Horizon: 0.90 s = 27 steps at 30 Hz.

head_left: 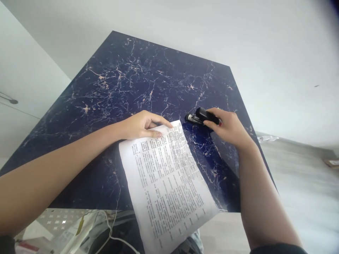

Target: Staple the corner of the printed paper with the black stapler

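A printed sheet of paper (pixel 169 183) is pinched along its top edge by my left hand (pixel 144 125), thumb in front and fingers at the back edge. Its lower part hangs past the table's near edge; whether it is one sheet or a stack I cannot tell. To the right, my right hand (pixel 227 125) grips a black stapler (pixel 205 115) by its rear end, over the tabletop. The stapler's jaw gapes and points left toward the paper's top right corner, with a small gap between them.
The dark blue marble-patterned table (pixel 148 81) stands against pale walls. Below its near edge lie a white cable (pixel 108 222), a perforated white surface (pixel 58 218) and boxes. On the floor at right are a plastic wrapper (pixel 267 138) and a brown box (pixel 332 162).
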Each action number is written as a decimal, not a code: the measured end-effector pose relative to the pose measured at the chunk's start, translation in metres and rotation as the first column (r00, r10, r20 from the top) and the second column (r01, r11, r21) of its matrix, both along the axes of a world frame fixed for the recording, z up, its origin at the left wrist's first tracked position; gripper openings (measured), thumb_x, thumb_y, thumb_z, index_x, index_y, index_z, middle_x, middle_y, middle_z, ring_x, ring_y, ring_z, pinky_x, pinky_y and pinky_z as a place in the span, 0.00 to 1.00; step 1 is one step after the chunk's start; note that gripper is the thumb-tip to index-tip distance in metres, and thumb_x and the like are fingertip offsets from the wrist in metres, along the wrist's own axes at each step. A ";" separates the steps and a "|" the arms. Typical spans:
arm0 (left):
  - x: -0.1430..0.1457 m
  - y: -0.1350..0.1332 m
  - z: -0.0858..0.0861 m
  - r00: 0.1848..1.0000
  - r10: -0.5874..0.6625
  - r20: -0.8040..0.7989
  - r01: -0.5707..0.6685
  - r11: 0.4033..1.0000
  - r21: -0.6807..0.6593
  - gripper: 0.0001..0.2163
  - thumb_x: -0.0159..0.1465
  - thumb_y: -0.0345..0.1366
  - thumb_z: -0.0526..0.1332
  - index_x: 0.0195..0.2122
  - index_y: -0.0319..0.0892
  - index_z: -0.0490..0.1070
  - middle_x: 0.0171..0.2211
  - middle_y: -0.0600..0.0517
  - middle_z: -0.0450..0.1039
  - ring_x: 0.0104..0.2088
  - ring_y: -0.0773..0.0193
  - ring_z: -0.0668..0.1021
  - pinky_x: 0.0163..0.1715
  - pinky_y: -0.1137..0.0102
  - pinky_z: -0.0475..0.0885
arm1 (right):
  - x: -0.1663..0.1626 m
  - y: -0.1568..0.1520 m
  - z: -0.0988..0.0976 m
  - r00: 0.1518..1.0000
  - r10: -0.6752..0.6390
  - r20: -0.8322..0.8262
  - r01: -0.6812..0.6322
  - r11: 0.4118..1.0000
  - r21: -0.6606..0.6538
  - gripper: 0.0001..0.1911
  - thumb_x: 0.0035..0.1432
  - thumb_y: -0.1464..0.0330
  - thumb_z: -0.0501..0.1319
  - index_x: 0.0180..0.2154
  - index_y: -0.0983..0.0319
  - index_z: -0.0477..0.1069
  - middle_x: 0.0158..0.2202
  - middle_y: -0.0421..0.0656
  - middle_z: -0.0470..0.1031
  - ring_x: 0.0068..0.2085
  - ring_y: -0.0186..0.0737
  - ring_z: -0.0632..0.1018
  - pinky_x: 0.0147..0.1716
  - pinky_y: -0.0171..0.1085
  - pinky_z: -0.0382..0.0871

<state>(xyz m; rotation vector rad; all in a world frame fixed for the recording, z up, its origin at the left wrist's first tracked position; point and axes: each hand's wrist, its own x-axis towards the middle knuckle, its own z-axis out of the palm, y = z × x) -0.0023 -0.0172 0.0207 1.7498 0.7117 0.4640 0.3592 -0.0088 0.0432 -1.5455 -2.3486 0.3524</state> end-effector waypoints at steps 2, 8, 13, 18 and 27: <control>0.001 -0.001 0.000 1.000 0.017 -0.013 -0.016 1.000 0.025 0.21 0.66 0.40 0.71 0.60 0.49 0.79 0.51 0.45 0.84 0.42 0.57 0.86 0.42 0.65 0.82 | -0.009 -0.004 0.002 0.993 0.101 -0.059 -0.102 0.994 -0.030 0.15 0.69 0.61 0.61 0.54 0.56 0.77 0.46 0.47 0.83 0.44 0.52 0.82 0.45 0.49 0.74; 0.003 -0.004 0.003 0.999 0.040 0.013 -0.041 0.993 0.112 0.20 0.63 0.40 0.73 0.57 0.45 0.82 0.44 0.44 0.85 0.38 0.58 0.85 0.39 0.65 0.81 | -0.017 -0.006 0.005 0.931 0.307 -0.195 -0.331 0.938 -0.106 0.15 0.70 0.61 0.61 0.55 0.56 0.75 0.52 0.47 0.81 0.50 0.51 0.81 0.50 0.49 0.74; 0.005 -0.003 0.000 0.999 -0.017 0.043 0.016 1.000 0.024 0.20 0.64 0.38 0.72 0.59 0.47 0.81 0.48 0.44 0.85 0.40 0.57 0.86 0.40 0.64 0.82 | -0.025 -0.011 0.001 0.907 0.352 -0.232 -0.387 0.913 -0.126 0.16 0.71 0.60 0.61 0.56 0.57 0.75 0.52 0.47 0.81 0.49 0.50 0.81 0.50 0.49 0.74; 0.006 -0.002 -0.005 0.997 0.018 0.072 -0.018 1.000 -0.007 0.18 0.64 0.37 0.72 0.55 0.49 0.83 0.51 0.45 0.84 0.46 0.55 0.86 0.46 0.63 0.83 | -0.038 -0.016 -0.002 0.886 0.387 -0.255 -0.427 0.895 -0.126 0.17 0.72 0.58 0.60 0.56 0.58 0.75 0.51 0.49 0.80 0.49 0.49 0.80 0.50 0.49 0.73; 0.009 -0.005 -0.008 0.997 0.043 0.063 -0.047 0.997 0.069 0.12 0.65 0.36 0.72 0.50 0.47 0.85 0.39 0.48 0.85 0.39 0.60 0.86 0.44 0.64 0.82 | -0.042 -0.019 -0.001 0.911 0.348 -0.224 -0.371 0.926 -0.069 0.16 0.71 0.59 0.61 0.54 0.59 0.75 0.48 0.48 0.81 0.45 0.50 0.80 0.47 0.48 0.74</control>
